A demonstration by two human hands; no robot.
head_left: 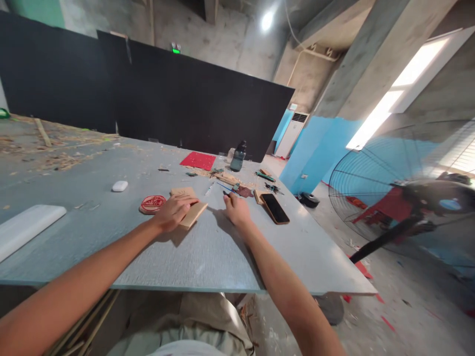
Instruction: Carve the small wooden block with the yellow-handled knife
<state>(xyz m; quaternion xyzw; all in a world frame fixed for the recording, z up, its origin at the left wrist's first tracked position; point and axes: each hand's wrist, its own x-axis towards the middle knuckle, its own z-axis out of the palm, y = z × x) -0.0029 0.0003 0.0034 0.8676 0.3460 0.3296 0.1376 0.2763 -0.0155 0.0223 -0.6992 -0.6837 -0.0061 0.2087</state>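
Wooden block (195, 215) inward of tabletop (208, 269)'s near edge | we judge it light, stiff; hold its sides | left hand (175, 212) rests on it, whether clamped we can't tell | right hand (237, 209) clasps dark tool (225, 194)

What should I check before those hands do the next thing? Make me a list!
1. Left hand on the tan rectangular wooden block: ok.
2. Right hand holding the small dark tool: ok.
3. Tool's tip safe: cannot tell, too small to see.
4. Black phone with a tan edge apart from both hands: ok.
5. Dark see-through bottle upright: ok.
6. Flat grey table free of scraps: not ok, pale wood shavings lie on it.
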